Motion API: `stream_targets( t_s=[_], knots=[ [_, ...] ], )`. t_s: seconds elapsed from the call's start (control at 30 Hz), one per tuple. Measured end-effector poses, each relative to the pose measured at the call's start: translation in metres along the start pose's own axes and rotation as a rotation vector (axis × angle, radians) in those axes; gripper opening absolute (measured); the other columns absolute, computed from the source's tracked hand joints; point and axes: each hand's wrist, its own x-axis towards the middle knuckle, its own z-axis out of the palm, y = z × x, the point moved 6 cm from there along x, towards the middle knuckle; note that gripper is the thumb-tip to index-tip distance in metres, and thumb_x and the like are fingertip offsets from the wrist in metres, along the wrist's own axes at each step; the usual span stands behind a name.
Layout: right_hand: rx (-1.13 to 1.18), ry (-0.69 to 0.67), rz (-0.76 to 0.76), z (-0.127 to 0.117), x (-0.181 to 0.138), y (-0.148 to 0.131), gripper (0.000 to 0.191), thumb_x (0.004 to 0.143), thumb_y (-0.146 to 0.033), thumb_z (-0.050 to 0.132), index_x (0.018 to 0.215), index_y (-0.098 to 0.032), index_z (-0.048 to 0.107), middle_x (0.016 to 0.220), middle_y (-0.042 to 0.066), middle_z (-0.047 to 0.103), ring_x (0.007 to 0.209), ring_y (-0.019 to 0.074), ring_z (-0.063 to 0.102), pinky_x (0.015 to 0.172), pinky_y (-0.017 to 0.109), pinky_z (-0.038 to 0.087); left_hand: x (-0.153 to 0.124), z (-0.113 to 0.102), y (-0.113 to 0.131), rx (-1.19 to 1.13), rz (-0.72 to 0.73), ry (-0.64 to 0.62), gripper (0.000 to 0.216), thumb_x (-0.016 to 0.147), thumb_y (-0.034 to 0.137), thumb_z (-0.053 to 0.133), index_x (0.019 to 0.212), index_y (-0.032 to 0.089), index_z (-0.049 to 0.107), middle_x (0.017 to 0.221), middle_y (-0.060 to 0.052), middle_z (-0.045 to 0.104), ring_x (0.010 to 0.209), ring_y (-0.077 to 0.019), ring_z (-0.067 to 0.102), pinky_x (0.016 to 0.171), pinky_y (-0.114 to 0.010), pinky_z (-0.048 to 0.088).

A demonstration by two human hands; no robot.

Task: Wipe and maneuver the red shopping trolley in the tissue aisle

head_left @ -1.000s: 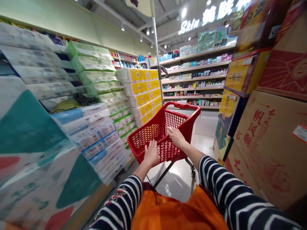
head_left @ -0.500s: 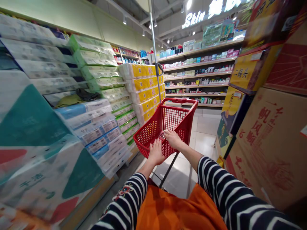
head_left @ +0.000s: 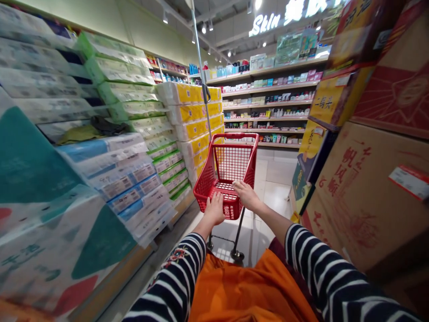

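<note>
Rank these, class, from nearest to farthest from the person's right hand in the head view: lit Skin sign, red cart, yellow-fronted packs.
1. Red cart: at the right hand, straight ahead.
2. Yellow-fronted packs: stacked ahead, to the left.
3. Lit Skin sign: high at the back, right of centre.

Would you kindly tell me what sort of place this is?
Probably a supermarket or similar shop: a red shopping cart, stacked plastic-wrapped packs, and shelves lined with small boxes and bottles all suggest it.
</note>
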Motion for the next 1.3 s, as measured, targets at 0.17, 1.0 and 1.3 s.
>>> stream_targets(
  t_s=[0.17, 1.0, 1.3],
  knots=[
    [0.007, 0.008, 0.092, 0.0, -0.015, 0.009, 0.044, 0.082, -0.006, 0.04, 0.124, -0.014, 0.053, 0.137, 0.011, 0.044, 0.129, 0.0215, 0.031, 0.103, 0.038, 0.031, 0.001, 0.002, -0.017, 0.01, -0.091, -0.004, 0.085, 0.07, 0.028, 0.048, 0.142, 0.006, 0.011, 0.153, -0.014, 0.006, 0.14, -0.0263, 0.002, 0.111, -0.048, 0.014],
    [-0.034, 0.004, 0.14, 0.025, -0.017, -0.034, 0.046, 0.083, -0.009, 0.039, 0.128, -0.012, 0.049, 0.136, 0.013, 0.046, 0.123, 0.0256, 0.039, 0.101, 0.041, 0.032, -0.002, 0.0, -0.033, -0.037, -0.083, 0.011, 0.083, 0.068, 0.029, 0.053, 0.141, 0.01, 0.02, 0.153, -0.014, 0.004, 0.14, -0.0266, 0.001, 0.111, -0.047, 0.013],
    [0.019, 0.047, 0.157, 0.022, -0.019, -0.035, 0.041, 0.084, -0.012, 0.041, 0.122, -0.014, 0.054, 0.132, 0.013, 0.049, 0.119, 0.0241, 0.042, 0.101, 0.04, 0.032, -0.016, 0.01, -0.051, -0.107, -0.196, 0.026, 0.083, 0.073, 0.031, 0.048, 0.142, 0.007, 0.01, 0.151, -0.02, 0.014, 0.14, -0.0276, 0.005, 0.11, -0.052, 0.011]
  ],
)
